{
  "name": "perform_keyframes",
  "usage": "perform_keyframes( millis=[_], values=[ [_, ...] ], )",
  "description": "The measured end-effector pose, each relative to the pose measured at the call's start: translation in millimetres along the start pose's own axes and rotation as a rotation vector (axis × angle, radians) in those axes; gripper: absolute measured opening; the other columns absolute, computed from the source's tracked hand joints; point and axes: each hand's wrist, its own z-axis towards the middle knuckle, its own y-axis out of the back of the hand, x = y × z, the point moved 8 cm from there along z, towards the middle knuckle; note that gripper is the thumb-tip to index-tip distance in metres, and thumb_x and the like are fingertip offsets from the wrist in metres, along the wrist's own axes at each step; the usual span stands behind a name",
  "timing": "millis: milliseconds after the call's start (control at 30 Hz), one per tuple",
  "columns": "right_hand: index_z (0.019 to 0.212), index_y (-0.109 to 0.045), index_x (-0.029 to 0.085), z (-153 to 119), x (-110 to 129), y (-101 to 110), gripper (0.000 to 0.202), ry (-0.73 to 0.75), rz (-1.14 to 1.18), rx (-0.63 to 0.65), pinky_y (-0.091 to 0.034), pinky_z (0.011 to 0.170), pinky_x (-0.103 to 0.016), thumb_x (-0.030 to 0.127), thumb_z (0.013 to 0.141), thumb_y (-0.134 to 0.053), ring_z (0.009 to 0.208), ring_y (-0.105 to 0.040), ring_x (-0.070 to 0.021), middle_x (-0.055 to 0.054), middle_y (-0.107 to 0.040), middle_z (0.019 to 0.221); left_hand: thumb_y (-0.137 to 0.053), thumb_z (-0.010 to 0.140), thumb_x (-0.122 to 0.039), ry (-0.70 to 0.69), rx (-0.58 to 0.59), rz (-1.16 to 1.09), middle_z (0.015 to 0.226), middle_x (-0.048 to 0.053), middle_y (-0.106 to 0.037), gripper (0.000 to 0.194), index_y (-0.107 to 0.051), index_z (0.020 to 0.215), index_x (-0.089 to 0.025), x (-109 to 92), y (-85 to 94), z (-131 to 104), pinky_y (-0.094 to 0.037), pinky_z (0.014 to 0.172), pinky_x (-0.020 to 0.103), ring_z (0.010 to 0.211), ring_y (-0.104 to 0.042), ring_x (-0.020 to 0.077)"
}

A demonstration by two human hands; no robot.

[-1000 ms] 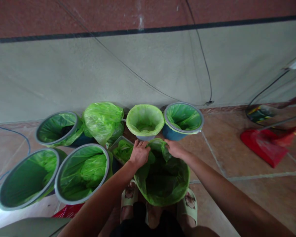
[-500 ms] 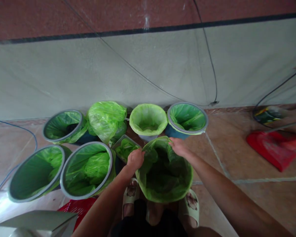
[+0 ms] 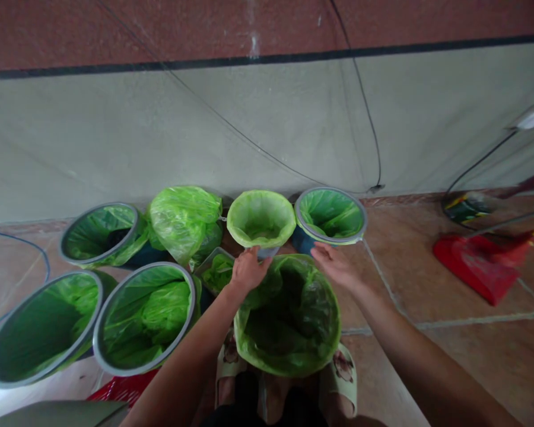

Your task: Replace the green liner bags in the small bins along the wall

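Observation:
A bin lined with a green plastic bag [image 3: 289, 367] stands between my feet, its liner folded over the rim all round. Just beyond its far left edge is my left hand [image 3: 249, 270], fingers stretched forward and thumb apart, at the front of a smaller bin with a pale green liner [image 3: 261, 222]; whether it touches that bin I cannot tell. My right hand [image 3: 336, 265] is open above the far right edge of the near bin. Its fingers point toward a blue bin with a grey rim ring [image 3: 298, 219], and nothing is in it.
More lined bins [image 3: 145, 320] with grey rings stand to the left, with a puffed green bag [image 3: 184, 222] behind them. A red dustpan [image 3: 476, 267] lies on the tiles at right. Cables [image 3: 369, 118] hang down the wall. Slippers [image 3: 340, 370] flank the near bin.
Both hands have let go of the near bin's liner edge. My left hand has moved forward to the small bin; my right hand has opened and shifted slightly right.

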Motion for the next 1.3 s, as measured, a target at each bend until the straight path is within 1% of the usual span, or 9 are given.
perform_keyframes(
  millis=[133, 300, 433, 533, 900, 1033, 1167, 1233, 1300],
  values=[
    [0.098, -0.07, 0.018, 29.0, 20.3, -15.2, 0.047, 0.058, -0.008, 0.074, -0.048, 0.087, -0.03, 0.044, 0.096, -0.032, 0.099, -0.065, -0.0196, -0.009, -0.071, 0.105, -0.026, 0.099, -0.04, -0.086, 0.131, 0.031, 0.111, 0.014, -0.07, 0.048, -0.065, 0.112, -0.014, -31.9, -20.0, 28.6, -0.047, 0.093, 0.034, 0.106, -0.064, 0.0233],
    [0.07, -0.07, 0.017, 26.9, 27.3, -46.7, 0.043, 0.128, -0.084, 0.22, -0.046, 0.067, -0.027, 0.044, 0.09, -0.043, 0.068, -0.064, -0.018, -0.004, -0.07, 0.07, -0.032, 0.098, -0.042, -0.159, 0.205, 0.049, 0.102, 0.011, -0.073, 0.046, -0.071, 0.1, -0.017, -38.7, -37.0, 32.2, -0.049, 0.089, 0.032, 0.099, -0.067, 0.0229],
    [0.091, -0.074, 0.02, 11.4, 30.1, -50.7, 0.031, 0.25, 0.024, 0.248, -0.048, 0.082, -0.03, 0.037, 0.089, -0.048, 0.086, -0.066, -0.0196, -0.004, -0.074, 0.094, -0.042, 0.095, -0.039, -0.308, 0.215, 0.111, 0.096, 0.008, -0.073, 0.033, -0.07, 0.099, -0.022, -37.5, -40.6, 17.1, -0.048, 0.088, 0.03, 0.097, -0.067, 0.0216],
    [0.104, -0.072, 0.023, 5.1, 29.8, -54.0, 0.029, 0.286, 0.032, 0.268, -0.048, 0.09, -0.033, 0.034, 0.089, -0.049, 0.096, -0.066, -0.0203, -0.005, -0.072, 0.108, -0.043, 0.094, -0.035, -0.332, 0.224, 0.202, 0.095, 0.011, -0.073, 0.03, -0.069, 0.102, -0.02, -36.3, -43.3, 11.3, -0.05, 0.085, 0.033, 0.095, -0.068, 0.0241],
    [0.11, -0.062, 0.017, -9.3, 41.2, -73.3, 0.027, 0.409, -0.438, 0.3, -0.043, 0.092, -0.03, 0.016, 0.087, -0.047, 0.106, -0.06, -0.0215, -0.011, -0.064, 0.111, -0.04, 0.091, -0.014, -0.304, 0.217, 0.237, 0.1, 0.012, -0.071, 0.029, -0.062, 0.108, -0.015, -39.9, -47.6, 4.7, -0.051, 0.082, 0.035, 0.096, -0.067, 0.0252],
    [0.123, -0.054, 0.015, -16.9, 37.5, -69.3, 0.037, 0.341, -0.611, 0.26, -0.044, 0.092, -0.034, 0.017, 0.086, -0.049, 0.108, -0.058, -0.0242, -0.015, -0.058, 0.122, -0.043, 0.089, -0.012, -0.233, 0.179, 0.25, 0.102, 0.015, -0.069, 0.034, -0.058, 0.119, -0.012, -35.4, -39.2, 0.1, -0.049, 0.084, 0.038, 0.097, -0.066, 0.0268],
    [0.142, -0.036, 0.019, -23.2, 62.7, -47.8, 0.08, 0.454, -0.58, 0.119, -0.039, 0.1, -0.043, 0.032, 0.072, -0.072, 0.122, -0.049, -0.0311, -0.014, -0.047, 0.14, -0.063, 0.082, -0.028, -0.105, -0.011, 0.188, 0.122, 0.017, -0.061, 0.066, -0.038, 0.141, -0.014, -15.6, -6.8, -18.5, -0.044, 0.096, 0.042, 0.113, -0.058, 0.0303],
    [0.143, -0.036, 0.016, -21.9, 79.6, -44.6, 0.077, 0.535, -0.522, 0.101, -0.037, 0.103, -0.043, 0.037, 0.077, -0.069, 0.126, -0.045, -0.0308, -0.015, -0.047, 0.141, -0.065, 0.081, -0.035, 0.015, -0.087, 0.132, 0.13, 0.017, -0.057, 0.073, -0.033, 0.144, -0.014, 4.2, 4.4, -37.4, -0.042, 0.1, 0.041, 0.12, -0.054, 0.0298],
    [0.139, -0.041, 0.014, -18.1, 90.7, -53.5, 0.059, 0.595, -0.497, 0.173, -0.036, 0.104, -0.04, 0.033, 0.086, -0.058, 0.124, -0.048, -0.0275, -0.015, -0.053, 0.135, -0.06, 0.085, -0.038, 0.147, -0.104, 0.091, 0.134, 0.018, -0.055, 0.069, -0.033, 0.143, -0.011, 25.5, 3.7, -60.8, -0.041, 0.102, 0.038, 0.124, -0.052, 0.0287]
  ],
)
